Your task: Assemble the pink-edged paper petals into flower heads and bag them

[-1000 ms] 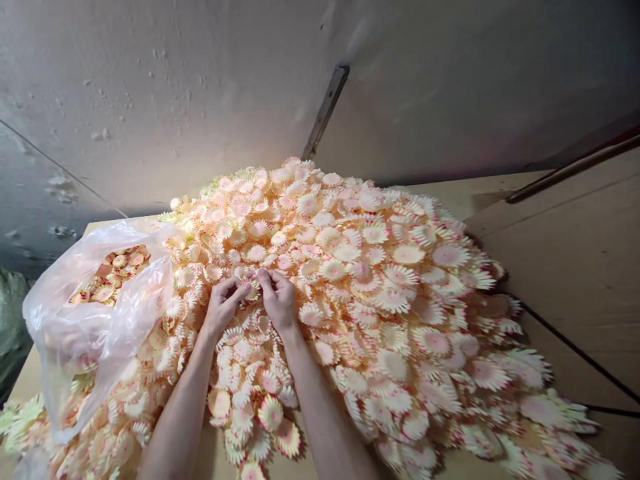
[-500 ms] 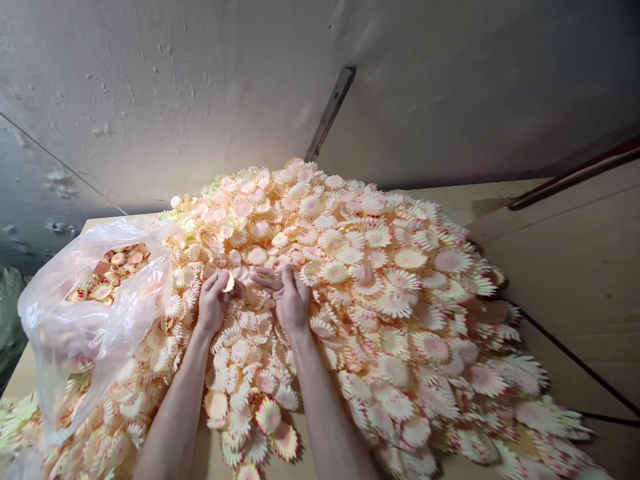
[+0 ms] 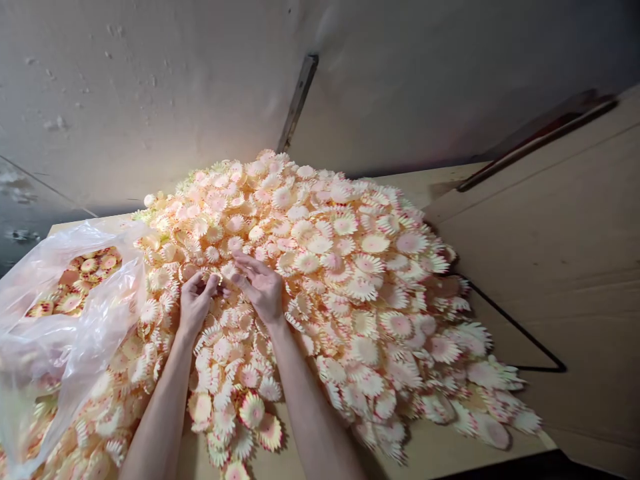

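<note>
A large heap of artificial flower petal discs [image 3: 345, 287], cream to pale pink with notched, partly red edges, covers the table. My left hand [image 3: 194, 301] is closed over the heap's near middle, thumb and fingers pinching a small petal disc [image 3: 214, 279] that is mostly covered by the fingertips. Just right of it, my right hand [image 3: 264, 292] is open, its fingers stretched to the left above the discs. Nothing shows in its grasp.
To the left lies a translucent plastic bag [image 3: 107, 323] with smaller red-edged flower discs [image 3: 90, 270] in its opening. A cardboard sheet [image 3: 565, 267] stands on the right, beside a bent black rod [image 3: 515, 327]. Behind the heap is a wall [image 3: 200, 87] with a metal strip [image 3: 299, 100].
The view has turned to the right, so the heap and bag appear further left. My right hand's fingers have spread and reach further toward the left hand, which keeps its pinch.
</note>
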{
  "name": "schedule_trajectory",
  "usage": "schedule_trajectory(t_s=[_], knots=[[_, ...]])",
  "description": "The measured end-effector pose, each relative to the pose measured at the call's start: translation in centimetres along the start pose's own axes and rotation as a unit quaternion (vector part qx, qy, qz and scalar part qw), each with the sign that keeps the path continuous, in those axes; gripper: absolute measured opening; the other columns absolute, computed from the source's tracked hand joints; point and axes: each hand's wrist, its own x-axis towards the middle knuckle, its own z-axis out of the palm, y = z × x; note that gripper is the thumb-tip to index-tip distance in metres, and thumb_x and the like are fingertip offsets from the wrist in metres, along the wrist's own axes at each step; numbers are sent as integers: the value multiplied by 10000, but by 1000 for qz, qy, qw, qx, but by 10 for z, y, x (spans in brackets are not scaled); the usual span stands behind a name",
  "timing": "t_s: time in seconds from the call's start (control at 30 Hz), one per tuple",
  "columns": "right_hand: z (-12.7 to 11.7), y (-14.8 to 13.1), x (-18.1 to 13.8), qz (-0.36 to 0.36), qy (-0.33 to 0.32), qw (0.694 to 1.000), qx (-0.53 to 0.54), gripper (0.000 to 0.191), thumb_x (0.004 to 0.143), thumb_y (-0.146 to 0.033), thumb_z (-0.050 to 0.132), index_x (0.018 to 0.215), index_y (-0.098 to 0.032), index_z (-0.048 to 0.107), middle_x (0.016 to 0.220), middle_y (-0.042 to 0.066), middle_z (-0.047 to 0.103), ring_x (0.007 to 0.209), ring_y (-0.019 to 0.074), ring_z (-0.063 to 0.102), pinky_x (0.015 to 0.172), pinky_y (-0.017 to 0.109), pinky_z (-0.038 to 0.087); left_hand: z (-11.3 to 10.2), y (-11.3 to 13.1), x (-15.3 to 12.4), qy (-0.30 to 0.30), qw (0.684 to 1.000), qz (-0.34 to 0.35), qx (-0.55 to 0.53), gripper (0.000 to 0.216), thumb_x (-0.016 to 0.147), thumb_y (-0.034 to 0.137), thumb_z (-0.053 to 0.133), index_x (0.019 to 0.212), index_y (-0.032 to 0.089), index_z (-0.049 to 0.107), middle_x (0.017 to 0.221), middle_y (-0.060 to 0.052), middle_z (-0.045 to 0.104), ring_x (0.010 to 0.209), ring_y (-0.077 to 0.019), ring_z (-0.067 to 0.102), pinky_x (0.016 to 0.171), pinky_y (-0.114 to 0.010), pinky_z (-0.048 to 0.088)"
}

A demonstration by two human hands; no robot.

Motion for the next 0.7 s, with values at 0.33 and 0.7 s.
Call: schedule_trajectory(t_s=[0.33, 0.7], knots=[[1, -3, -2, -29, -74, 993, -91, 194, 746, -260, 774, 939, -256, 752, 1122, 63, 727, 1094, 226, 663, 995, 419, 510, -4, -2, -1, -30, 996, 30, 76, 481, 817, 556, 623, 582, 151, 510, 533, 23, 471, 467, -75, 426, 476, -211, 359], [1, 2, -3, -31, -122, 984, -123, 104, 800, -252, 714, 886, -255, 772, 1059, 57, 745, 1064, 203, 665, 981, 383, 506, -2, 1, 2, -59, 991, 71, 102, 580, 745, 701, 587, 581, 150, 511, 533, 23, 455, 505, -81, 381, 490, -215, 331]])
